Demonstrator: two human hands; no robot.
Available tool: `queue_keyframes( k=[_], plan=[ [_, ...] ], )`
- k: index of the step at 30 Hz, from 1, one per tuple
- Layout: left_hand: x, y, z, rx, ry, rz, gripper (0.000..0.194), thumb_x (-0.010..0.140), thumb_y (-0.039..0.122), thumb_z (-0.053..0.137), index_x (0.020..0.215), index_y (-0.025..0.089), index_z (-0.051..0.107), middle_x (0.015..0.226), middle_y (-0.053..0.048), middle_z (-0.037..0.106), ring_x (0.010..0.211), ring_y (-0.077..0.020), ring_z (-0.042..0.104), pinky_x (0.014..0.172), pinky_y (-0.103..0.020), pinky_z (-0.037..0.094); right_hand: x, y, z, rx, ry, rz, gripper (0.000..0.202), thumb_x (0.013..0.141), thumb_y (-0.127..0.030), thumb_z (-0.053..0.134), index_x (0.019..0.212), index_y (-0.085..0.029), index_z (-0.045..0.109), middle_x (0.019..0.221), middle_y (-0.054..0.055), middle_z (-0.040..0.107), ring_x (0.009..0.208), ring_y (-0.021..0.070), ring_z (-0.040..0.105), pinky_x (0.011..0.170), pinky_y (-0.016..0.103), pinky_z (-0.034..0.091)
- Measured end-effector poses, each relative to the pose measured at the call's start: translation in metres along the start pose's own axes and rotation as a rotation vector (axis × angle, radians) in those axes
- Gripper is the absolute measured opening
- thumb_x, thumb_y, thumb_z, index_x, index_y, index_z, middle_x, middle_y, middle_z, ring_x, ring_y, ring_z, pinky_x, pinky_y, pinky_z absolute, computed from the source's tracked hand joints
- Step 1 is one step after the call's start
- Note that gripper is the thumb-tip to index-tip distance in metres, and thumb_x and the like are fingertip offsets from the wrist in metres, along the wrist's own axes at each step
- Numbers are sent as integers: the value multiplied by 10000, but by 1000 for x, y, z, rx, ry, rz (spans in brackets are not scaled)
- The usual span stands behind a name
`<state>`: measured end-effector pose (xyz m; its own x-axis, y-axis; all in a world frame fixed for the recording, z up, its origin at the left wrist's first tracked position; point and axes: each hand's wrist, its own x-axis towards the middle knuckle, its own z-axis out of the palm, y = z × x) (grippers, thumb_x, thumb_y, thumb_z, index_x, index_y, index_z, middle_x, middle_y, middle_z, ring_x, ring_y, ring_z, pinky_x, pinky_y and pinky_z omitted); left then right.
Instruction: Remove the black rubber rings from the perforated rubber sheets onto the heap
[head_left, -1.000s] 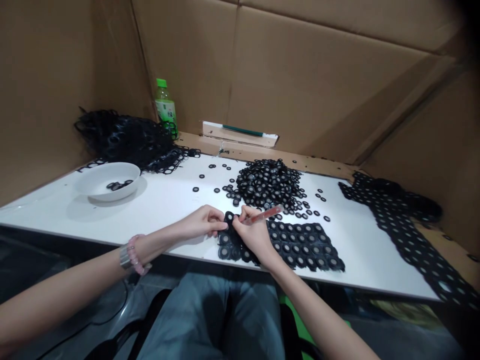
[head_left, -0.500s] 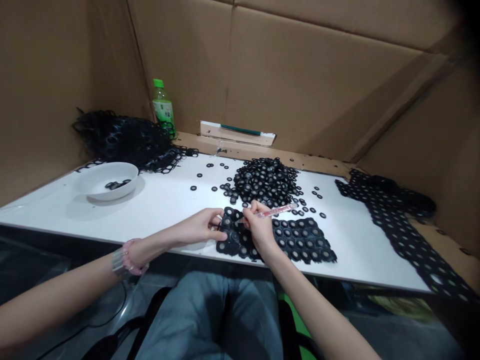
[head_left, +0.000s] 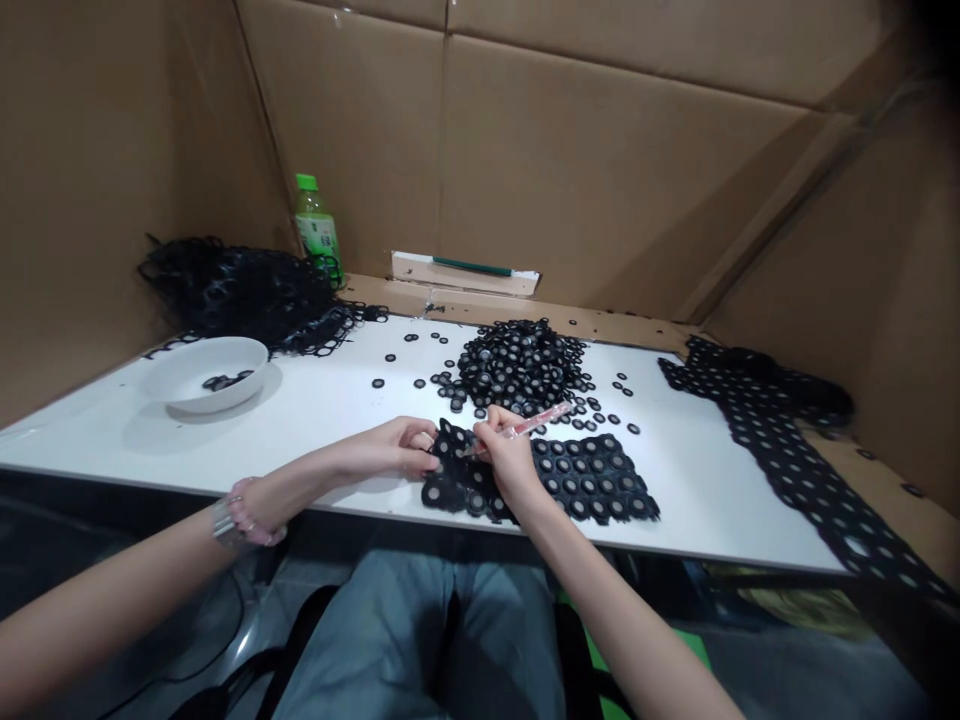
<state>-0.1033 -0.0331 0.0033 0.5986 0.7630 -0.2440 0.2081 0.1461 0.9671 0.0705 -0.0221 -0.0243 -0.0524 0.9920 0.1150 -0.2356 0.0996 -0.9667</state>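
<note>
A black rubber sheet (head_left: 596, 480) with rows of round pieces lies along the front edge of the white table. My left hand (head_left: 405, 447) pinches the sheet's left edge, which is lifted a little and bent. In my right hand (head_left: 506, 455) is a thin pen-like tool (head_left: 541, 417) with a clear and reddish shaft, gripped like a pen; its tip points down-left at the sheet near my left fingers. The right hand covers part of the sheet's middle. Just behind it rises a pile of small black rings (head_left: 521, 365), with several loose ones scattered around.
A white bowl (head_left: 244, 355) holding a few black pieces stands at the left. Behind it sit a tangled black heap (head_left: 247, 290) and a green-capped bottle (head_left: 319, 230). A perforated black strip (head_left: 780, 460) hangs over the right side. Cardboard walls (head_left: 562, 170) enclose the table (head_left: 330, 400).
The view has shifted slightly. The sheet's left end is now bent more under my left fingers. My right hand keeps the tool at the sheet.
</note>
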Motion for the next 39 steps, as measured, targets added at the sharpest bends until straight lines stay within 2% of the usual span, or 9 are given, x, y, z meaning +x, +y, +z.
queue_keyframes(
  k=[3, 6, 12, 14, 18, 21, 30, 35, 39],
  plan=[
    [11, 1, -6, 176, 77, 13, 327, 776, 468, 517, 780, 141, 529, 531, 19, 535, 497, -110, 478, 483, -204, 331, -3, -5, 1, 78, -64, 41, 300, 573, -156, 556, 474, -203, 277, 405, -113, 265, 349, 34, 246, 361, 175, 187],
    [22, 2, -13, 378, 197, 51, 379, 771, 487, 491, 634, 135, 530, 506, 15, 513, 475, -109, 455, 478, -209, 324, -2, -11, 2, 149, -101, 100, 321, 564, -167, 576, 482, -203, 268, 389, -117, 279, 336, 29, 233, 352, 170, 151],
    [21, 5, -16, 509, 134, 62, 264, 737, 364, 525, 647, 124, 588, 527, 29, 470, 478, -88, 373, 456, -195, 265, 17, -14, 9, 186, 121, 81, 325, 626, -246, 581, 513, -205, 278, 376, -118, 334, 306, 25, 212, 330, 163, 136],
    [17, 5, -15, 531, 152, 84, 261, 742, 344, 512, 616, 124, 573, 522, 31, 454, 487, -88, 360, 460, -194, 259, 22, -11, 11, 103, 98, 56, 308, 651, -268, 586, 520, -208, 313, 372, -103, 388, 301, 36, 268, 322, 166, 152],
    [14, 3, -16, 503, 169, 128, 275, 771, 334, 471, 613, 125, 555, 548, 22, 475, 517, -96, 384, 490, -195, 287, 20, -4, 13, -216, -36, -52, 279, 654, -204, 558, 500, -211, 326, 345, -92, 399, 300, 57, 326, 337, 180, 208],
    [13, 1, -18, 498, 174, 132, 266, 780, 331, 465, 635, 128, 558, 569, 20, 488, 537, -101, 405, 517, -197, 306, 17, -3, 12, -339, -57, -119, 245, 610, -132, 520, 486, -211, 324, 360, -97, 371, 327, 69, 366, 367, 188, 250],
    [14, -5, -18, 409, 175, 128, 265, 772, 343, 480, 635, 128, 553, 557, 21, 467, 538, -103, 403, 517, -204, 308, 18, -4, 12, -472, -78, -172, 220, 615, -137, 488, 494, -215, 321, 419, -84, 349, 391, 87, 364, 421, 213, 274],
    [17, -9, -18, 298, 143, 146, 283, 759, 354, 496, 583, 133, 511, 521, 29, 419, 516, -97, 377, 512, -212, 299, 16, -2, 18, -587, -115, -264, 249, 611, -132, 484, 466, -212, 298, 438, -72, 313, 438, 90, 321, 455, 225, 254],
    [18, -10, -22, 263, 100, 135, 261, 753, 355, 497, 608, 138, 510, 538, 28, 422, 522, -100, 383, 523, -213, 309, 16, -1, 18, -490, -125, -217, 255, 594, -128, 499, 445, -203, 306, 427, -75, 321, 421, 76, 304, 437, 218, 235]
  ],
)
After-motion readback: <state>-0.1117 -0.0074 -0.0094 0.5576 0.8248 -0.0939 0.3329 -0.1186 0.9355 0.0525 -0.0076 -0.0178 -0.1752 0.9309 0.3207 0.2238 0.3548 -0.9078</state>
